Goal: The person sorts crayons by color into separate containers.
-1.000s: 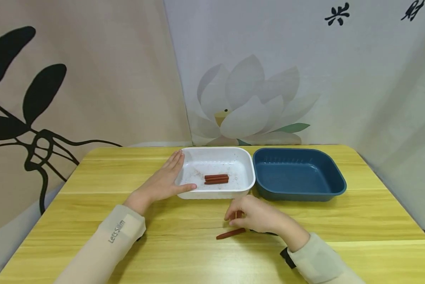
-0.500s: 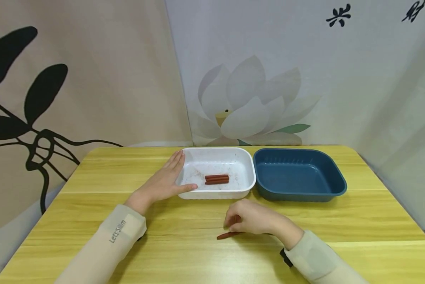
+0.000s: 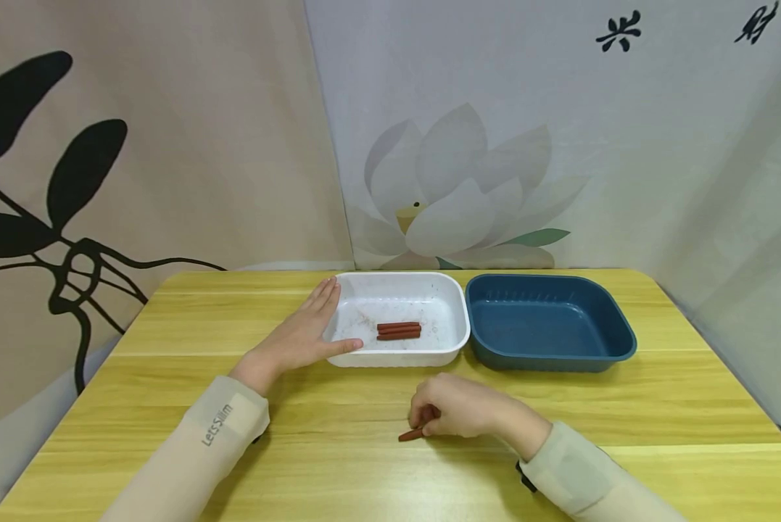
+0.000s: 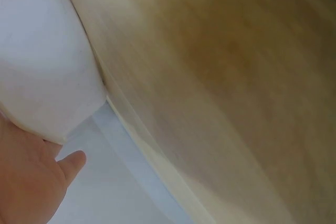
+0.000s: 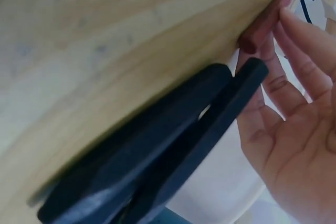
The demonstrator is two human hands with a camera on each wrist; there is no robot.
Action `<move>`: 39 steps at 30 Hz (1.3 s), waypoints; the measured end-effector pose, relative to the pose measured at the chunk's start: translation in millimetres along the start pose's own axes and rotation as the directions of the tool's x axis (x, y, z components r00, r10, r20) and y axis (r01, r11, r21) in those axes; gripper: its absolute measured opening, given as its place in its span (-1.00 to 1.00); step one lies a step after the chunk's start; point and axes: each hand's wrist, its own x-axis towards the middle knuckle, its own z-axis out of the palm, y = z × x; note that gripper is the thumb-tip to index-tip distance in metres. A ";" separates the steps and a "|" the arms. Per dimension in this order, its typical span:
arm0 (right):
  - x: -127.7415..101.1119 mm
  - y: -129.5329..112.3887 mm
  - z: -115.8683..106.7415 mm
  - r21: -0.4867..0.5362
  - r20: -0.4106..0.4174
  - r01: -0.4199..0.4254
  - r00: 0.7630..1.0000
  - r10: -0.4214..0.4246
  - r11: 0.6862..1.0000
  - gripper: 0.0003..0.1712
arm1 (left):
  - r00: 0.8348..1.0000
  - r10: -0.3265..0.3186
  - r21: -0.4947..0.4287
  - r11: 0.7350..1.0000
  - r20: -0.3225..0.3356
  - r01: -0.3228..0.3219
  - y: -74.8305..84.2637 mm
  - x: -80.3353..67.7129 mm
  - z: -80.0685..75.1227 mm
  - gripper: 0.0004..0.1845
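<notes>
My left hand (image 3: 299, 333) rests on the left end of a white plastic tray (image 3: 399, 359), straight fingers along its side and thumb over the near rim. In the left wrist view the palm lies against the tray's wall (image 4: 47, 61). Several reddish-brown sticks (image 3: 399, 334) lie side by side in the tray. In front of it my right hand (image 3: 465, 409) pinches another reddish-brown stick (image 3: 410, 436) low over the table, its left end sticking out. The right wrist view shows this stick (image 5: 262, 24) at the fingertips, with a long dark two-bar tool (image 5: 157, 145) close by.
Right of the white tray stands a dark blue tray (image 3: 550, 360), close beside it. Both are near the back edge of the wooden table (image 3: 338, 464). Behind hangs a printed curtain (image 3: 233, 145). Brown specks dot the white tray's floor.
My right hand has come down and slightly left onto the stick on the table, covering more of it and now pinching it. The left hand and both trays have stayed put.
</notes>
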 end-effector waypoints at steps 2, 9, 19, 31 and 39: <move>0.0 -0.8 0.5 0.001 0.001 -0.003 1.000 0.003 1.000 -0.88 | 1.000 -0.001 0.003 1.000 0.002 0.001 -0.2 0.0 0.3 0.23; -0.7 -2.9 1.1 -0.006 0.010 -0.002 1.000 0.002 1.000 -0.88 | 1.000 -0.003 0.007 1.000 0.000 0.003 -0.5 -0.1 0.9 0.22; 1.5 -3.1 3.3 0.008 0.018 0.015 1.000 -0.015 1.000 -0.85 | 1.000 -0.003 0.002 1.000 0.002 0.003 0.4 -0.3 -0.6 0.22; 1.1 -5.1 -2.0 0.042 -0.008 0.056 0.998 -0.056 0.998 -0.84 | 1.000 -0.013 -0.006 1.000 0.013 0.013 1.7 -0.1 -1.9 0.23; -0.1 -7.9 -9.6 0.028 -0.043 0.079 0.996 -0.078 0.996 -0.84 | 1.000 -0.012 0.002 1.000 0.009 0.012 0.7 0.0 -0.3 0.22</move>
